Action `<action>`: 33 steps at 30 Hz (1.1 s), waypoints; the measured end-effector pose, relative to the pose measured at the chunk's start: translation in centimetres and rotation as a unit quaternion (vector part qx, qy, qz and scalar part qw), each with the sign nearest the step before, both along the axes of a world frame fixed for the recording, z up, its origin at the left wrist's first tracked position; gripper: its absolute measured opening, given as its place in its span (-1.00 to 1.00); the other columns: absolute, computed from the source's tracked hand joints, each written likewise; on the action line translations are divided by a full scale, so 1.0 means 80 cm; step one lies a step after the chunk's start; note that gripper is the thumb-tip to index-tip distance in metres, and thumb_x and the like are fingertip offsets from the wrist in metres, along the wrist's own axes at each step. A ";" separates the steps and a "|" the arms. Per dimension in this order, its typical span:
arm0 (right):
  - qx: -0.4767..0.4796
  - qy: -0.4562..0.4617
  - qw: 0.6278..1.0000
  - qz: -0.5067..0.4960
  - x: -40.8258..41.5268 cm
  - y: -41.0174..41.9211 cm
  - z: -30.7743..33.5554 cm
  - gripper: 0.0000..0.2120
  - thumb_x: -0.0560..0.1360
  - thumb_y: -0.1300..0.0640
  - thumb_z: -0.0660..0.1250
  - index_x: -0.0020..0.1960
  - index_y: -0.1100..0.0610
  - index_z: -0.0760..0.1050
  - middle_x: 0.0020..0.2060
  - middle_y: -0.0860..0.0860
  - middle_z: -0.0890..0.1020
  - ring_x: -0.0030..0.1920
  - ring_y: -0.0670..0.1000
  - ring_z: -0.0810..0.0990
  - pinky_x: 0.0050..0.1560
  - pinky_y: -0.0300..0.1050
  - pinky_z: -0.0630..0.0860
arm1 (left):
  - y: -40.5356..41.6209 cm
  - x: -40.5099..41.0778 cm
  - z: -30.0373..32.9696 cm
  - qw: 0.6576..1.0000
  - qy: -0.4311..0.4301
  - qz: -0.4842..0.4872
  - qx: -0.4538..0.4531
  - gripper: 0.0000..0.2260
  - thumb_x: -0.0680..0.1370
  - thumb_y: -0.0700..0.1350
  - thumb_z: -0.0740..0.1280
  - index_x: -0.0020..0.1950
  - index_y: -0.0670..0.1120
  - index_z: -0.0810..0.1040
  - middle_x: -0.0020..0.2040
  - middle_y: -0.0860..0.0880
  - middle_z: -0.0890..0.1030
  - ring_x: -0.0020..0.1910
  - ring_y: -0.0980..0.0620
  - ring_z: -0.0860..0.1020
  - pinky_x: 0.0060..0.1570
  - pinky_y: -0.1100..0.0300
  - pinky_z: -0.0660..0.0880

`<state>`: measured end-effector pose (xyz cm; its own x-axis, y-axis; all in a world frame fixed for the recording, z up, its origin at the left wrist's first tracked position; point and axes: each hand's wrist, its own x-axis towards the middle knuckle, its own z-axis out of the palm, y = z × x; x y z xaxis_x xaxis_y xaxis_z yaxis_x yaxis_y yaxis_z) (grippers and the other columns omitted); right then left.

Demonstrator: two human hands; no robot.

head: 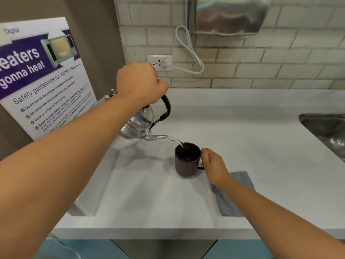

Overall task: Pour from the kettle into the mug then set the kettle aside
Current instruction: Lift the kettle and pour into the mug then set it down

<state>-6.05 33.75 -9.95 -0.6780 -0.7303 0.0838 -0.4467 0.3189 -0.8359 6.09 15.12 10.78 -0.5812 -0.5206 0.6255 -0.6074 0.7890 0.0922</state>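
Observation:
A shiny steel kettle [137,128] with a black handle hangs tilted above the white counter [242,139]. My left hand [139,82] is closed around the top of that handle. A thin stream of water runs from the kettle's long spout down into a dark brown mug [186,161], which stands upright on the counter. My right hand [212,165] grips the mug's handle on its right side. The mug holds some dark liquid at the bottom.
A folded grey cloth [235,195] lies on the counter under my right forearm. A steel sink [328,129] is set in at the right edge. A microwave safety poster [43,75] leans at the left. A wall socket [158,62] with a white cord sits behind.

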 end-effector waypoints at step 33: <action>-0.066 -0.041 0.996 -0.037 -0.039 -0.034 0.070 -0.83 0.48 0.14 0.29 -0.22 0.22 0.48 -0.24 0.12 0.59 -0.20 0.04 0.53 -0.19 -0.18 0.41 | -0.059 0.016 -0.036 0.910 0.246 0.044 0.331 -0.64 0.25 0.02 0.32 -0.59 -0.04 0.20 -0.66 0.07 0.16 -0.64 0.08 0.13 -0.47 0.21 0.12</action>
<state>-9.15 31.04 -4.32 -0.7376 -0.6651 0.1169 -0.3541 0.2335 -0.9056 7.37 10.37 7.88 -0.2527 -0.9089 0.3317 -0.4220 0.4120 0.8075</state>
